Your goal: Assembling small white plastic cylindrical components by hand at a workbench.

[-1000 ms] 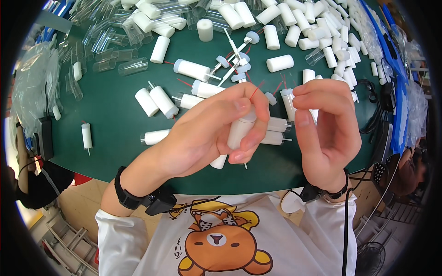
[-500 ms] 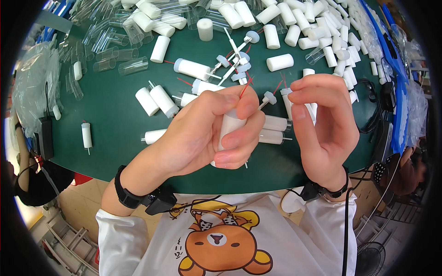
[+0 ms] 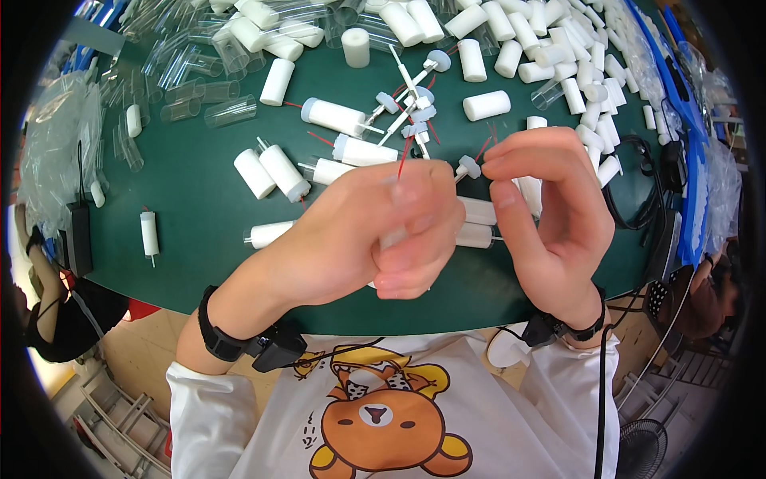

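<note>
Left hand [image 3: 375, 231], raised over the dark green table [image 3: 191, 199]: forearm slanting in from the lower edge, thumb side uppermost, fingers curled into a nearly closed fist. It grips a short white cylinder [image 3: 391, 238], mostly hidden between thumb and fingers, with thin red wires [image 3: 404, 158] rising above the thumb. Right hand [image 3: 562, 211], held opposite at similar height: wrist upright, fingers arched over, thumb extended toward the fingertips. It is partly open, a narrow gap separating thumb and index finger, and nothing is visible within its curve. Black straps [image 3: 219, 327] encircle both wrists.

Between the hands, 2 white cylinders [image 3: 476, 235] lie side by side, partly covered by the fingers. Left of the left hand, 1 slim white cylinder with a thin rod [image 3: 149, 233] lies well apart. Beyond the left hand, further white cylinders [image 3: 335, 117] with pale grey end caps lie beside a crossed cluster of white rods with grey discs [image 3: 419, 104]. Farthest off, transparent plastic tubes [image 3: 231, 112] are heaped at left and plain white cylinders [image 3: 523, 36] at right.
</note>
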Motion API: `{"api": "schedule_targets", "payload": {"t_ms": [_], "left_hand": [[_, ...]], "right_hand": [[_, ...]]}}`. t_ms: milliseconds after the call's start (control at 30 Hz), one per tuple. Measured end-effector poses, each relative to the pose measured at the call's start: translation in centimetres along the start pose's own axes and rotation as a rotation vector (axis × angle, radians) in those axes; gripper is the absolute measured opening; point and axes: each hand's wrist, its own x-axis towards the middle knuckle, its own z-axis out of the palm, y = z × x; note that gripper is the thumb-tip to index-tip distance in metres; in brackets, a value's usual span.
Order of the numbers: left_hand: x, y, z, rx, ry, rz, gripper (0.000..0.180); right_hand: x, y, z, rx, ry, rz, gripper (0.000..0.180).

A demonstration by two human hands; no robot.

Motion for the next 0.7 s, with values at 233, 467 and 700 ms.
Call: {"api": "schedule_targets", "payload": {"t_ms": [233,467,700], "left_hand": [[0.0,0.2,2.1,0.372,0.202,-0.110,0.087],[-0.4,-1.6,1.7,0.445,0.290,0.044,0.093],[-0.1,-0.5,0.9,0.298,0.181,-0.001,0.081]], "right_hand": [[0.3,0.8,0.5,0.038,-0.178,-0.041,0.053],[0.3,0.6,0.2,0.209,-0.235,0.024,0.043],[1.0,-0.1,-0.7,0.574,0.118,0.305,0.027]]}}
